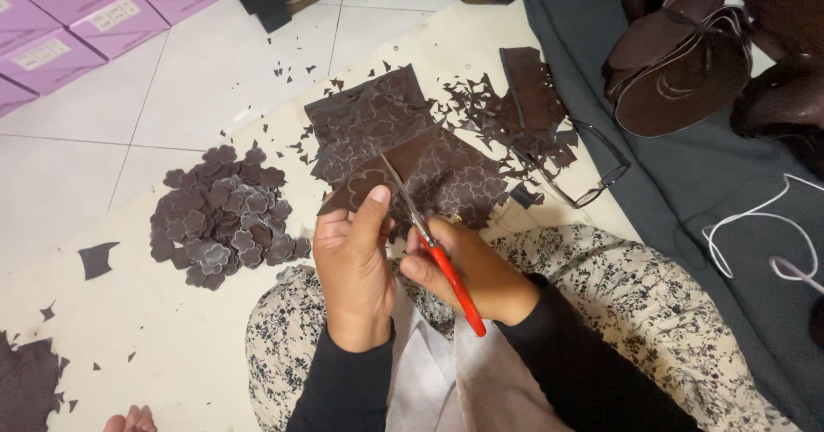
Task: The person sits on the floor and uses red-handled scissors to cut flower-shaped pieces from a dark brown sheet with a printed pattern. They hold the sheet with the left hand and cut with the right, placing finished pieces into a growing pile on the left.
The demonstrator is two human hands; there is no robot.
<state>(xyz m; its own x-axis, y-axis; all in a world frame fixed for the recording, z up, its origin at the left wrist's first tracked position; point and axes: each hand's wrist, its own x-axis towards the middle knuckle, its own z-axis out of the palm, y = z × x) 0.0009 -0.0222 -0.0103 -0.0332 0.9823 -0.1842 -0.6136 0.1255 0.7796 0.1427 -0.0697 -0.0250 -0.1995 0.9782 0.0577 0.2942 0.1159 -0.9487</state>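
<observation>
**Blade line vs. traced flower on the held sheet**

Left hand (354, 264) sits centre frame, fingers closed on the lower left corner of a dark brown sheet (403, 170), thumb pressed on top just below a traced flower outline (367, 181). Sheet is lifted off the stack and tilts up toward the upper right of the frame.

Right hand (468, 270) is just right of the left one, nearly touching it, fingers wrapped through the red handles of the scissors (429, 234). Handles run down to lower centre; blades point up and left, long axis on a diagonal from lower right to upper left. Blades look nearly together, tip lying over the sheet right beside the flower outline, on its right edge. Cannot tell if the tip is in the material or just above it.

Key relation: the outline is directly above the left thumb and immediately left of the blade tip, so the cut line lies between the two hands. Left hand is the nearer one to the outline; right hand reaches it only through the blades.

Around:
- Pile of cut-out flowers (225, 219), left of centre, well apart from both hands.
- Stack of traced sheets (369, 110) upper centre, under the held one.
- Offcut scraps (498, 110) upper right of the stack.
- Eyeglasses (592, 179) on the mat, right of the sheets.
- Purple boxes (77, 20) upper left corner.
- White cord (755, 226) on grey cloth, far right.
</observation>
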